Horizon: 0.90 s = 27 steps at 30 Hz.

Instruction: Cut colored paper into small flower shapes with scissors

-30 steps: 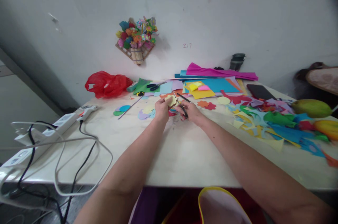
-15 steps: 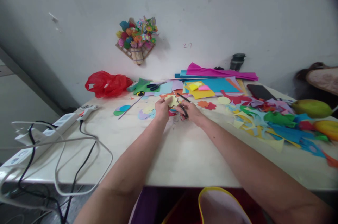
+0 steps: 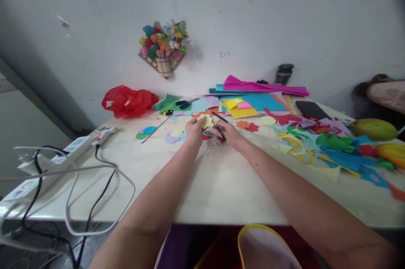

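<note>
My left hand (image 3: 194, 129) pinches a pale yellow paper flower (image 3: 205, 121) by its left side. In my right hand (image 3: 229, 133) is a pair of scissors (image 3: 219, 129), its dark handles in my fingers and its blades beside the flower's right edge. A dark pen-like stick (image 3: 220, 117) also sticks out from the right hand, pointing up and left. Beneath the hands lie colourful paper pieces (image 3: 207, 134), partly hidden. Orange and red paper flowers (image 3: 247, 125) rest right of my right hand, and pale yellow and lilac cut-outs (image 3: 176, 136) to the left.
Paper scraps (image 3: 316, 142) cover the table's right side, near a dark phone (image 3: 312, 110) and a green mango-like fruit (image 3: 373, 129). Coloured sheets (image 3: 262, 102), a second pair of scissors (image 3: 185, 103) and a red plastic bag (image 3: 129, 101) lie at the back. Power strips (image 3: 60, 161) with cables occupy the left.
Both hands stay in nearly the same place. The yellow flower and the scissors have shifted only very slightly between my fingers.
</note>
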Available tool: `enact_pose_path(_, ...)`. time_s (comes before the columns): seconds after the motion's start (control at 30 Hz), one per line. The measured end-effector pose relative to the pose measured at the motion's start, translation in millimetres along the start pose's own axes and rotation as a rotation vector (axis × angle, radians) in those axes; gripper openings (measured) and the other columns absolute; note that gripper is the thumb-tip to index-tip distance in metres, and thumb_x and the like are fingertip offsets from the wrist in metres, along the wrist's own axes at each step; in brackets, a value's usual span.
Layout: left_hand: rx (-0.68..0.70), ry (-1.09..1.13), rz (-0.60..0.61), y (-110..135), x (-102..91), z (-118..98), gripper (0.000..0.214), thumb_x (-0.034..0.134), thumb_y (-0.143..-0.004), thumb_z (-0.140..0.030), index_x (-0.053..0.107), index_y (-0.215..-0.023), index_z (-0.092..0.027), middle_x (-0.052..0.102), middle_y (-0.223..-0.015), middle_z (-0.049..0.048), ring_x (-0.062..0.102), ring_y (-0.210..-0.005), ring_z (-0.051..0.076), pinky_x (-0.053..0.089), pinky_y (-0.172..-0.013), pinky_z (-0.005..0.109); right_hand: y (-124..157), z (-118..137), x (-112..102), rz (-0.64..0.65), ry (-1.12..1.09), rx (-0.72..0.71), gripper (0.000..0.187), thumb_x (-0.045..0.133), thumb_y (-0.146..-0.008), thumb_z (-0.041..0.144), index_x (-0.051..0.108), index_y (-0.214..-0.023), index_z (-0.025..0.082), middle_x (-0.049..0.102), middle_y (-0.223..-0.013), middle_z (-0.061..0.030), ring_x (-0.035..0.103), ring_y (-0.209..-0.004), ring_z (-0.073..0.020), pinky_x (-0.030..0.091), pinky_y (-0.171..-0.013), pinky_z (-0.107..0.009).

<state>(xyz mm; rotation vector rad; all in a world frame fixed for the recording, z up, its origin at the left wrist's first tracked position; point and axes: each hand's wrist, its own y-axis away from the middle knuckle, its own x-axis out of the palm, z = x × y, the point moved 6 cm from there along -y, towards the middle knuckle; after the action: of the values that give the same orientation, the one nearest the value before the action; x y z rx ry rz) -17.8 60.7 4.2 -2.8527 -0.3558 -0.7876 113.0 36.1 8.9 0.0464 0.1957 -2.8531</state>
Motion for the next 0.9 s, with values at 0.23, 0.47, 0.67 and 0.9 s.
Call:
enact_pose_path(0.23,-0.006,-0.005,0.0,2.2,1.2,-1.8,0.03,0.081,-0.047,-0.026,0.055,-0.056,-0.015,0.06,-0.056,0.0018,0.059,-0.056,0.014,0.047,-0.058,0.028,0.7,3.3,0.6,-0.03,0.017,-0.013,0.028,0.075,-0.06,0.037,0.057,-0.067,0.017,0.047,-0.042,0.0066,0.042,-0.035,-0.0093,0.033,-0.037,-0.023)
enact_pose_path(0.47,-0.008,-0.012,-0.014,0.9,-0.6,-0.7,0.029,0.081,-0.048,-0.026,0.055,-0.057,-0.016,0.058,-0.054,0.0003,0.058,-0.055,0.014,0.047,-0.058,0.029,-0.6,4.1,1.3,-0.048,0.02,0.008,0.026,0.077,-0.059,0.032,0.058,-0.067,0.016,0.045,-0.04,0.0062,0.041,-0.034,-0.0096,0.033,-0.036,-0.023)
enact_pose_path(0.67,-0.002,0.002,-0.01,-0.6,-1.3,0.4,0.03,0.083,-0.047,-0.027,0.059,-0.06,-0.015,0.06,-0.056,0.0008,0.058,-0.054,0.014,0.049,-0.059,0.029,-2.4,1.8,0.1,-0.049,0.012,0.015,0.023,0.076,-0.06,0.031,0.059,-0.067,0.016,0.046,-0.039,0.0064,0.041,-0.033,-0.0094,0.032,-0.034,-0.023)
enact_pose_path(0.9,0.006,-0.041,0.032,-0.8,-3.0,-2.5,0.039,0.086,-0.048,-0.035,0.062,-0.07,-0.014,0.064,-0.062,0.002,0.061,-0.054,0.014,0.049,-0.055,0.027,-1.6,-0.4,0.3,-0.008,0.009,-0.002,0.028,0.078,-0.059,0.034,0.059,-0.068,0.016,0.046,-0.041,0.0066,0.041,-0.034,-0.0084,0.035,-0.034,-0.022)
